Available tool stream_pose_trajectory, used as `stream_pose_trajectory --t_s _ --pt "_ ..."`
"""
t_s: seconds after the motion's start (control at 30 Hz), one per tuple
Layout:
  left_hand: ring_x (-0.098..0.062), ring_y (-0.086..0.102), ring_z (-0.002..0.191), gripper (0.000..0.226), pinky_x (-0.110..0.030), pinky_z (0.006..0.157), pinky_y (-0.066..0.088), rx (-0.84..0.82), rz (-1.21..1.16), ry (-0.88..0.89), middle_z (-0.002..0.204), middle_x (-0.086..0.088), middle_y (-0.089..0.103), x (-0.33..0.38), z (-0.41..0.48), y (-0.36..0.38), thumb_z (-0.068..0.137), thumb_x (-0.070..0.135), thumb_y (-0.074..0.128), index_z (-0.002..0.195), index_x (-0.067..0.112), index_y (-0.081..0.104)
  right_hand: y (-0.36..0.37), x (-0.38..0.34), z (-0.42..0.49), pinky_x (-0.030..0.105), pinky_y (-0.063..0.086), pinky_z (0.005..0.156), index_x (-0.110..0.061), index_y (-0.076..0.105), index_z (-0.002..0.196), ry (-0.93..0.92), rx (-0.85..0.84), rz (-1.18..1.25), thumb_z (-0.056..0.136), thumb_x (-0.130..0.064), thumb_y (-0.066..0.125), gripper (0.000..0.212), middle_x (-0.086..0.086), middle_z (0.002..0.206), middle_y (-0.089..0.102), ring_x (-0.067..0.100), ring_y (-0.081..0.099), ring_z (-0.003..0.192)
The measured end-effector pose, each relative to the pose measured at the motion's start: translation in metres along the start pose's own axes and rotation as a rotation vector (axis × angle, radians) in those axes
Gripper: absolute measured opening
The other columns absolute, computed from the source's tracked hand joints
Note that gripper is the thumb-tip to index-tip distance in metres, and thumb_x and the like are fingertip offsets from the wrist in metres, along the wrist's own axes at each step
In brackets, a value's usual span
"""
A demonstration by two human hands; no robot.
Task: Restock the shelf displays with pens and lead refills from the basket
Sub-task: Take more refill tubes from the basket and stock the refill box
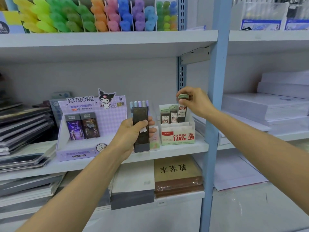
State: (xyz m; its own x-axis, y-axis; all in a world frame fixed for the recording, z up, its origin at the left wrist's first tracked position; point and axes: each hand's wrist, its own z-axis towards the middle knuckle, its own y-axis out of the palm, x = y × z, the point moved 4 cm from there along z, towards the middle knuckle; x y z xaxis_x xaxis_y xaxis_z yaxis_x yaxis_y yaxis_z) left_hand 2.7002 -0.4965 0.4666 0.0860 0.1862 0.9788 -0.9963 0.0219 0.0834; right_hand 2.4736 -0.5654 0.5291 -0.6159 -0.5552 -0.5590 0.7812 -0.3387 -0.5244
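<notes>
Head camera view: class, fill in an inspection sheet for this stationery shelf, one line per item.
Surface: white middle shelf, stocked.
Job's things: white lead refill display box holding two green-capped cases; a third green-capped refill case is being lowered in. Purple Kuromi display holds two dark cases. No basket in view.
Clutter: dark notebooks stacked at left; highlighters on the shelf above.
Grips: right hand pinches the refill case's cap; left hand holds a dark flat case.
Cables: nothing seen.
Surroundings: blue upright post; white paper stacks at right.
</notes>
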Motion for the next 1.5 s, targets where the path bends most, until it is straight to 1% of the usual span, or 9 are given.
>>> stream_pose_trajectory --t_s 0.3,0.6,0.8,0.9,0.97,1.07,1.17,1.3,1.5 --pt "-0.023 0.070 0.092 0.019 -0.037 0.088 0.056 -0.056 -0.015 0.015 0.105 -0.009 0.073 -0.001 0.001 -0.003 0.098 0.014 0.052 0.108 0.009 0.067 0.013 -0.004 0.007 0.017 0.051 0.079 -0.027 0.064 0.096 -0.036 -0.115 0.053 0.089 -0.008 0.065 0.021 -0.010 0.097 0.068 0.001 0.064 0.091" --pt "-0.024 0.070 0.093 0.022 -0.038 0.089 0.055 -0.099 -0.025 0.031 0.104 -0.010 0.073 0.000 0.000 -0.007 0.096 0.013 0.054 0.115 0.005 0.064 0.025 0.002 0.012 0.030 0.053 0.085 -0.015 0.066 0.110 -0.012 -0.017 -0.175 0.083 -0.009 0.072 0.028 0.000 0.094 0.063 0.015 0.059 0.085" --pt "-0.019 0.073 0.087 0.019 -0.025 0.066 0.058 -0.144 -0.039 0.058 0.099 -0.003 0.076 0.002 -0.004 -0.007 0.093 0.013 0.058 0.112 0.012 0.061 0.030 -0.004 0.003 0.031 0.051 0.087 -0.013 0.073 0.096 -0.044 -0.012 -0.313 0.088 -0.016 0.068 0.011 -0.004 0.097 0.061 0.008 0.053 0.085" --pt "-0.020 0.073 0.086 0.020 -0.027 0.066 0.058 -0.156 -0.071 0.082 0.099 -0.005 0.075 0.005 -0.006 -0.008 0.092 0.013 0.060 0.112 0.013 0.061 0.030 -0.033 -0.004 0.027 0.052 0.079 -0.018 0.069 0.109 -0.098 -0.017 -0.081 0.094 -0.030 0.059 0.022 -0.008 0.098 0.064 0.005 0.058 0.080" --pt "-0.022 0.073 0.089 0.024 -0.031 0.071 0.059 -0.138 -0.041 0.093 0.100 -0.005 0.075 0.007 -0.007 -0.010 0.091 0.016 0.062 0.116 0.014 0.060 0.037 -0.059 -0.012 0.020 0.052 0.068 -0.022 0.067 0.113 -0.087 -0.200 0.180 0.093 -0.038 0.058 0.027 -0.012 0.094 0.069 0.002 0.061 0.070" --pt "-0.021 0.073 0.090 0.028 -0.037 0.078 0.059 -0.116 0.031 0.096 0.098 -0.004 0.076 0.009 -0.011 -0.016 0.090 0.021 0.064 0.117 0.015 0.060 0.053 -0.087 -0.023 0.015 0.049 0.058 -0.021 0.070 0.106 -0.104 -0.421 0.291 0.092 -0.027 0.064 0.017 -0.011 0.078 0.071 0.002 0.057 0.059" --pt "-0.018 0.073 0.086 0.023 -0.027 0.069 0.059 -0.101 0.125 0.122 0.094 -0.006 0.076 0.014 -0.021 -0.036 0.089 0.019 0.066 0.111 0.013 0.062 0.060 -0.100 -0.023 0.017 0.051 0.056 -0.014 0.068 0.104 -0.076 -0.366 0.453 0.094 -0.014 0.061 0.013 -0.002 0.071 0.068 0.006 0.059 0.057" --pt "-0.019 0.071 0.075 0.012 -0.026 0.066 0.058 0.051 0.126 0.158 0.095 -0.015 0.071 0.019 -0.034 -0.080 0.089 0.008 0.066 0.101 0.009 0.065 0.075 -0.106 -0.020 0.021 0.057 0.066 -0.004 0.065 0.106 0.097 -0.347 0.746 0.092 -0.023 0.062 0.023 0.014 0.091 0.073 0.019 0.070 0.073" --pt "-0.020 0.072 0.088 0.026 -0.028 0.088 0.056 0.164 -0.459 0.099 0.099 -0.012 0.070 0.028 -0.045 -0.127 0.085 0.000 0.064 0.111 -0.004 0.060 0.123 -0.134 -0.035 0.031 0.054 0.090 -0.010 0.065 0.086 0.047 -0.501 0.849 0.077 -0.024 0.078 0.021 0.007 0.100 0.074 0.028 0.071 0.095"
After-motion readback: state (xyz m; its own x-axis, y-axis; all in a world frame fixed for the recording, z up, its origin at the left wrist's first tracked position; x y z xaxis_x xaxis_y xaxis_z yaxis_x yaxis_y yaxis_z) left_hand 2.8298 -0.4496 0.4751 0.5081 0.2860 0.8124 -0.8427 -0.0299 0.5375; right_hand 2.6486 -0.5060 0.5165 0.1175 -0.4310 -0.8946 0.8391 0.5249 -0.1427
